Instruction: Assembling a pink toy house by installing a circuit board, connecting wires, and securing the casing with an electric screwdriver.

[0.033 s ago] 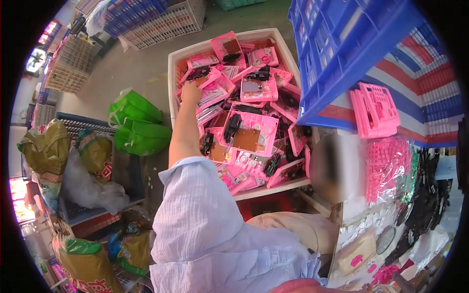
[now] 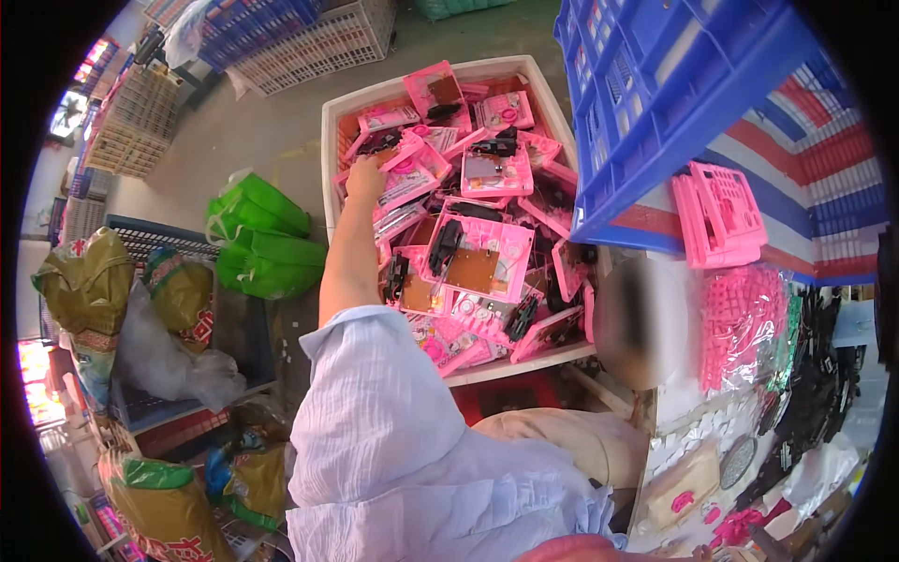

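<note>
My left hand [image 2: 365,178] reaches into a white-rimmed bin [image 2: 330,140] heaped with pink plastic toy casings. Its fingers are closed at the edge of a pink toy part [image 2: 405,150] on the far left of the heap; the fingertips are partly hidden. Close by lies a pink casing with a round pink dial [image 2: 412,178]. Nearer the middle, a pink casing [image 2: 487,258] shows a brown board and black parts inside. Another casing with a grey plate [image 2: 496,169] rests beyond it. My right hand does not show.
A blue plastic crate [image 2: 646,140] rises at the right, with stacked pink frames [image 2: 721,215] and bagged pink parts [image 2: 744,328] below it. Green bags [image 2: 267,258] stand left of the bin, near brown sacks [image 2: 84,281]. White crates [image 2: 318,47] are at the back.
</note>
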A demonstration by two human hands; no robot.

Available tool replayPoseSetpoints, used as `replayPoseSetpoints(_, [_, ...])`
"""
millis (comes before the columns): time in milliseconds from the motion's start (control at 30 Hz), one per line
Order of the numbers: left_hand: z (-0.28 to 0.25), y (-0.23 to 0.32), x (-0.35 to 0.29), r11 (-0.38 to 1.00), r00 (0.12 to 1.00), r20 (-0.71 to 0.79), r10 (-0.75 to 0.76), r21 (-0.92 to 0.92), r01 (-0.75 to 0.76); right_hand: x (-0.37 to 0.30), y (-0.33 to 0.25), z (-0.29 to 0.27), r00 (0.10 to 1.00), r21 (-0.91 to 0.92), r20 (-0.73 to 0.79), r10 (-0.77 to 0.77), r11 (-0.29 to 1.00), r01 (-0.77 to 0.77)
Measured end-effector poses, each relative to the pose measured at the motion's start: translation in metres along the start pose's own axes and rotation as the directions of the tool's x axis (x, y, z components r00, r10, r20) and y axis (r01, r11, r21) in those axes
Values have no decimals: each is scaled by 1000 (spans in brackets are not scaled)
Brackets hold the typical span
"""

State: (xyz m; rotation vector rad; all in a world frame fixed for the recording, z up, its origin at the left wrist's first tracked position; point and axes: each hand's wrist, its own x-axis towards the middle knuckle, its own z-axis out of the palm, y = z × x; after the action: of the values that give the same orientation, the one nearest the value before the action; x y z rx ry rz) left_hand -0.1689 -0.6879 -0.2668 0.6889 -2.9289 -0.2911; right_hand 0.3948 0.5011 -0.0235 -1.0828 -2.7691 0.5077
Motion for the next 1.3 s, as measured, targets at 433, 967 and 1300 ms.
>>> replayPoseSetpoints(433, [-155,35,-138,859,749,-508,426,-32,-511,47,-116,-18,989,-209,-98,-111,974,89])
replayPoseSetpoints(967, [-295,202,-322,198,236,-552,800,-129,-972,-122,-490,60,686,464,-247,-684,538,704])
replayPoseSetpoints(1300, [-282,242,-365,-104,38,-477,878,-267,-958,-199,-539,151,523,863,462,-716,228,-450])
